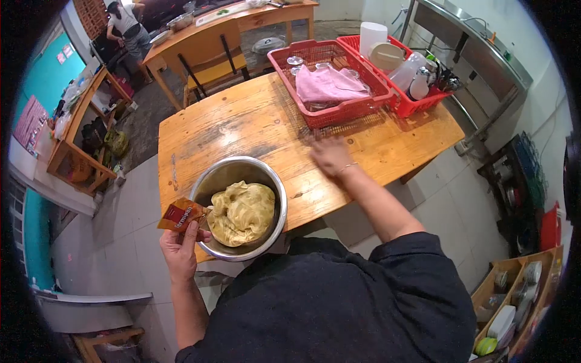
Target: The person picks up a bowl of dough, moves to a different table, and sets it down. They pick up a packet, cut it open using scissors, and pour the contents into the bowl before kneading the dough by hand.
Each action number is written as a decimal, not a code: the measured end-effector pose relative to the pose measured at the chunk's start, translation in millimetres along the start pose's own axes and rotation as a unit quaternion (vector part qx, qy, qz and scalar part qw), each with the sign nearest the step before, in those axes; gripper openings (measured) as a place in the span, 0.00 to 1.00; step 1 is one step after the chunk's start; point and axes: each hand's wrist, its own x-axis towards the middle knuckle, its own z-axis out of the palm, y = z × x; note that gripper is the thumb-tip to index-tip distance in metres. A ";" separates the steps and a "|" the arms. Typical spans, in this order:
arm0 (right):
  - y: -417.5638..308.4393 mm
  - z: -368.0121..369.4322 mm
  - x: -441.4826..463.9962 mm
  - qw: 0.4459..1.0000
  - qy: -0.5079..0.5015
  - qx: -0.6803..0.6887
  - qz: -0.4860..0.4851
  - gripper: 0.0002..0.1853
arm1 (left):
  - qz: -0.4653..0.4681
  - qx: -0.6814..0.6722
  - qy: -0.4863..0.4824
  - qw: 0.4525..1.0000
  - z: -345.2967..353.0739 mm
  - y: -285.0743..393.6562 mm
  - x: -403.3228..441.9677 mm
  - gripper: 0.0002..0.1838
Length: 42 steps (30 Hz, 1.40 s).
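Observation:
My left hand (180, 247) pinches a small orange-and-red yeast packet (181, 214) printed "fermipan", held up at the left rim of a metal bowl. A lump of pale yellowish dough (243, 213) with a folded surface sits inside the metal bowl (279, 192). Whether the packet is torn open, I cannot tell. On the wooden table (224, 121), my right hand (331, 155) rests with its fingers stretched forward, holding nothing. Its fingertips reach close to the front of a red plastic basket (330, 116).
A pink cloth (330, 83) covers glassware in the basket. Behind it, a second red basket (407, 107) holds white containers and bottles. A chair (212, 57) stands beyond the table, and a person (128, 30) is at the far left. A wooden shelf (514, 266) stands at lower right.

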 end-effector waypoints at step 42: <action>2.8 -87.2 -21.9 0.964 0.134 0.222 0.057 0.24 | 0.019 0.068 -0.006 0.997 26.9 -26.3 -8.2 0.09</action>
